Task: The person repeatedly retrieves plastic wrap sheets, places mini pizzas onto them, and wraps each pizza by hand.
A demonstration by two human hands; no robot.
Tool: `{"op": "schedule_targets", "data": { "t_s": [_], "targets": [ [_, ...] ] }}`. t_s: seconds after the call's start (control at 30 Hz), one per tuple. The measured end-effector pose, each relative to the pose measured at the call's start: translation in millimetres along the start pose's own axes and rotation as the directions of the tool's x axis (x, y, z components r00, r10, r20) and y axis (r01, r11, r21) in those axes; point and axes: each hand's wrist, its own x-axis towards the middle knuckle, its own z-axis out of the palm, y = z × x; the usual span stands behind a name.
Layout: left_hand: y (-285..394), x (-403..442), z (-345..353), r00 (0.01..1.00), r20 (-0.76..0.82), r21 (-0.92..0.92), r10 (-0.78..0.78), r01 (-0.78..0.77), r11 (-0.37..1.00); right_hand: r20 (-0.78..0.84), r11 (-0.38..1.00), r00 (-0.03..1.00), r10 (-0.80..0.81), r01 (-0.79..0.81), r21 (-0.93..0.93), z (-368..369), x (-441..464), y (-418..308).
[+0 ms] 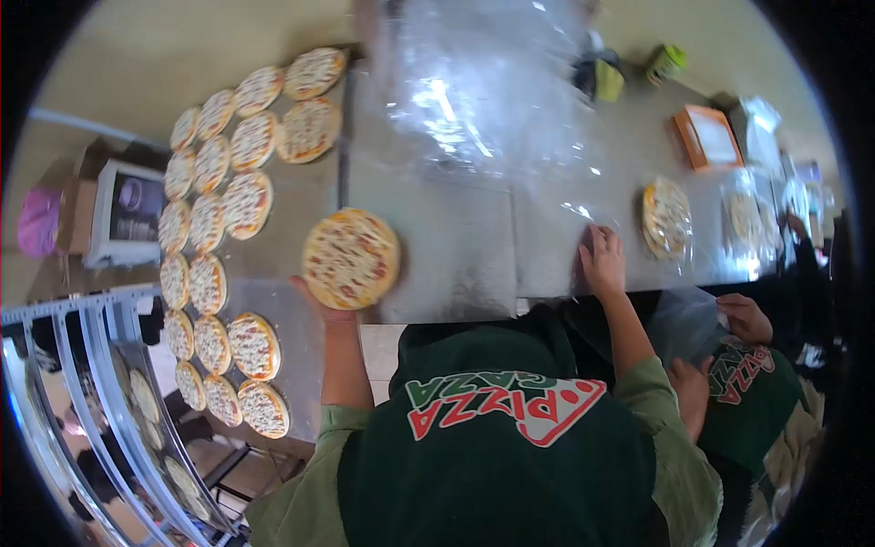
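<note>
My left hand (325,303) supports a small round pizza (351,259) from below, at the table's front edge. The pizza is topped with shredded cheese and red sauce; most of my fingers are hidden beneath it. My right hand (602,260) is stretched out over the metal table (437,246), fingers extended with nothing in them. Just beyond it lies a large heap of clear plastic bags (483,100), shiny with reflections. Whether my fingertips touch the plastic, I cannot tell.
Several similar pizzas (248,204) lie in rows on the left. A bagged pizza (666,219) and an orange box (708,138) are on the right. Beside me a co-worker's hand (746,319) holds a clear bag (684,324). A metal rack (100,365) stands lower left.
</note>
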Motion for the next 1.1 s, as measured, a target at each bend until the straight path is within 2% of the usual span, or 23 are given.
{"op": "schedule_targets", "data": {
  "t_s": [0.07, 0.13, 0.2, 0.27, 0.37, 0.5, 0.6, 0.7, 0.73, 0.77, 0.8, 0.83, 0.9, 1.0, 1.1],
  "targets": [
    [-54, -3, 8, 0.948, 0.097, -0.125, -0.304, 0.315, 0.941, -0.014, 1.0, 1.0, 0.01, -0.009, 0.016, 5, -1, 7],
    [-111, -3, 33, 0.871, -0.097, 0.057, -0.482, 0.488, 0.871, -0.046, 0.999, 0.998, 0.032, -0.03, 0.043, 5, 1, 7],
    [-155, 4, 54, 0.769, -0.121, 0.037, -0.627, 0.635, 0.772, -0.065, 0.997, 0.997, 0.036, -0.031, 0.068, 4, 3, 9],
    [-191, 9, 77, 0.689, -0.129, 0.09, -0.713, 0.724, 0.684, -0.07, 0.996, 0.997, 0.033, -0.027, 0.089, 6, 3, 11],
    [-222, 13, 101, 0.638, -0.126, 0.126, -0.76, 0.77, 0.625, -0.086, 0.993, 0.996, 0.022, -0.011, 0.12, 8, 3, 15],
    [-228, 16, 93, 0.635, -0.182, 0.293, -0.751, 0.764, 0.575, -0.078, 0.988, 0.997, 0.006, 0.006, 0.157, 4, 1, 19],
    [-215, 17, 72, 0.753, -0.279, 0.593, -0.596, 0.624, 0.51, -0.25, 0.995, 0.967, 0.044, -0.021, 0.096, -9, -4, -1],
    [-178, 15, 76, 0.73, -0.366, 0.816, -0.577, 0.55, 0.177, 0.049, 0.967, 0.998, -0.032, 0.019, 0.254, -44, -4, -61],
    [-164, 18, 72, 0.871, -0.253, 0.959, -0.421, 0.284, 0.011, -0.046, 0.963, 0.982, -0.186, 0.191, 0.188, -17, -15, -79],
    [-150, 23, 68, 0.955, -0.068, 0.98, -0.289, 0.01, -0.196, -0.003, 0.872, 0.931, -0.366, 0.344, 0.348, -13, -23, -104],
    [-138, 27, 64, 0.967, 0.161, 0.879, -0.198, -0.232, -0.417, -0.006, 0.764, 0.85, -0.527, 0.476, 0.436, -2, -33, -128],
    [-130, 29, 63, 0.954, 0.272, 0.771, -0.128, -0.296, -0.565, -0.024, 0.627, 0.742, -0.67, 0.583, 0.517, 13, -43, -149],
    [-118, 33, 63, 0.862, 0.505, 0.483, -0.044, -0.325, -0.813, -0.004, 0.562, 0.609, -0.793, 0.734, 0.381, 45, -58, -177],
    [-115, 50, 48, 0.884, 0.365, 0.548, -0.291, -0.457, -0.701, 0.05, 0.625, 0.637, -0.769, 0.734, 0.266, 67, -63, -192],
    [-116, 60, 57, 0.917, 0.17, 0.721, -0.36, -0.365, -0.589, 0.053, 0.66, 0.688, -0.724, 0.667, 0.346, 64, -66, -182]
  ]
}}
